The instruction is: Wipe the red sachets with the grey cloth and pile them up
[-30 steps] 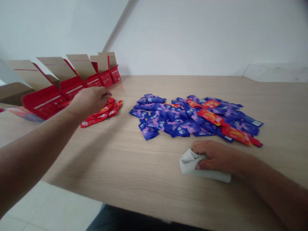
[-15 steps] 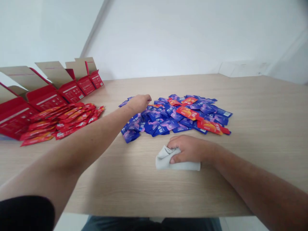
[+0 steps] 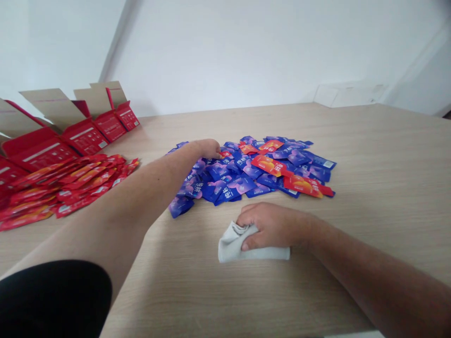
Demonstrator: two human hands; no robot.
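My left hand [image 3: 210, 148] reaches over the far left part of a pile of blue packets [image 3: 243, 184]. Its fingertips are closed at the edge of a red packet [image 3: 226, 154] that lies among them; the fingers' undersides are hidden. Below the pile, my right hand [image 3: 269, 224] is wrapped round a folded pale grey cloth [image 3: 230, 246] resting on the table. Other red-orange packets lie on top of the blue ones, such as one near the middle [image 3: 268, 165] and one at the right [image 3: 306, 184].
Left of my forearm, a heap of red packets [image 3: 84, 178] lies on the wooden table [image 3: 380, 188]. Behind it stands a row of red cartons [image 3: 84, 136] with raised flaps. A white box-like fixture [image 3: 348, 95] is at the back right, by the wall.
My left hand has come down from above the pile to the red packet. The view has shifted, so the cartons sit farther left. My right hand still grips the cloth.
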